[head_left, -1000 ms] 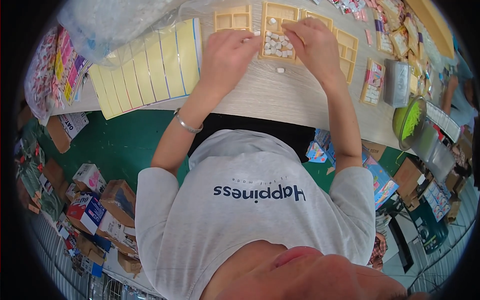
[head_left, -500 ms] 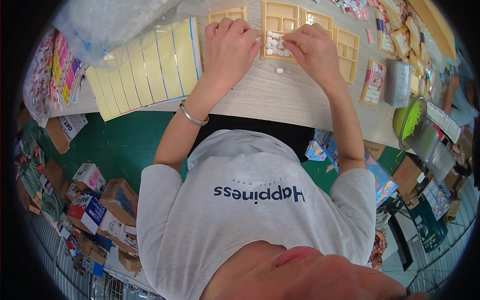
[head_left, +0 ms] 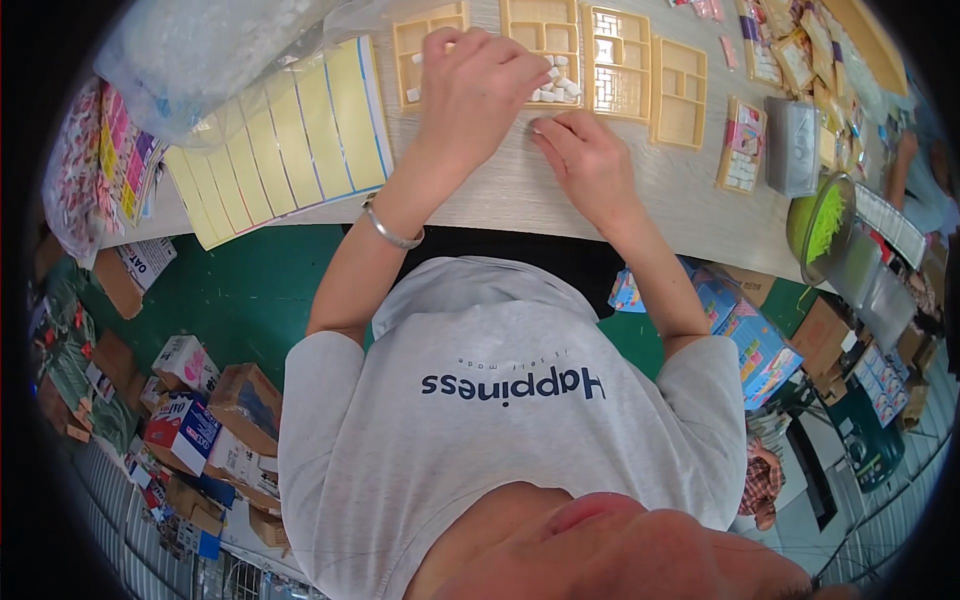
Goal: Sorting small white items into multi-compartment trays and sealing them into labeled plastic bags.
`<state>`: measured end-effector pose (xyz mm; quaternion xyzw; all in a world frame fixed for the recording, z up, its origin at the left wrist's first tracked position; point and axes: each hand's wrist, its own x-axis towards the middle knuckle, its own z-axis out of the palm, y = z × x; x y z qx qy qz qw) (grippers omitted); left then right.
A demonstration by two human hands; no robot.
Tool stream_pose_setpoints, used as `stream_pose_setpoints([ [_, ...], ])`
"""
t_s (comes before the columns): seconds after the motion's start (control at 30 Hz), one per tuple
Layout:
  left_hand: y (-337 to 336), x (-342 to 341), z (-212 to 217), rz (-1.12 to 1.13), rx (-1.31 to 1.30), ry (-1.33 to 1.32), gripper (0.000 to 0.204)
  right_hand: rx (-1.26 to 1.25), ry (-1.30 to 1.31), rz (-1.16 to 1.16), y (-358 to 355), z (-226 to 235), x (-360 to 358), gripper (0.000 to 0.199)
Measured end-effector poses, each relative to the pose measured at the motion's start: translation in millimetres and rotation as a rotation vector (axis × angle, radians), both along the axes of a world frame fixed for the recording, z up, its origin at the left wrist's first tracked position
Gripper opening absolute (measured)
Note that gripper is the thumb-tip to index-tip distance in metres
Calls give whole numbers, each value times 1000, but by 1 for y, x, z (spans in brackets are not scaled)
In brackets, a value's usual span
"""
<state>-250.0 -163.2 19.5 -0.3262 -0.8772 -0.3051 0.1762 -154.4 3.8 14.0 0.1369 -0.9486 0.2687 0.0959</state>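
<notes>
My left hand (head_left: pixel 470 90), with a metal bracelet on its wrist, lies curled over a tan compartment tray (head_left: pixel 540 30). Its fingers cover a heap of small white pieces (head_left: pixel 555 88) in the tray's lower part, and I cannot see whether it holds any. Just below that tray's front edge, my right hand (head_left: pixel 590 160) is down on the pale wooden table (head_left: pixel 500 195). Its fingertips are pinched together on a small white piece. More tan trays lie alongside: one to the left (head_left: pixel 415 50) and two to the right (head_left: pixel 620 60) (head_left: pixel 680 90).
Yellow sticker sheets (head_left: pixel 290 130) and a clear plastic bag (head_left: pixel 200 50) lie at the left of the table. A grey box (head_left: pixel 795 145), small packets and a green bowl (head_left: pixel 825 225) are at the right. Cartons (head_left: pixel 190 420) stand on the green floor. Another person's arm (head_left: pixel 905 165) is far right.
My left hand has shifted right onto the tray with the white pieces. My right hand has come off the tray and down to the table where a loose white piece lay.
</notes>
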Motion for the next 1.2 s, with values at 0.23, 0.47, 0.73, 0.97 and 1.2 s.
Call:
stream_pose_setpoints([
  [0.23,4,10,-11,9,5,-47,23,31,173,-134,29,20,-26,19],
  [0.47,5,29,-19,21,-466,-139,81,-4,91,-90,33,-8,-51,18],
  [0.73,-1,26,-9,-63,-448,-161,86,-141,129,-211,29,2,-54,19],
  [0.97,-55,20,-1,250,-375,-147,70,-23,145,-87,14,10,-59,22],
  [1.2,-60,15,-13,200,-175,7,26,69,117,39,-23,15,-85,16],
])
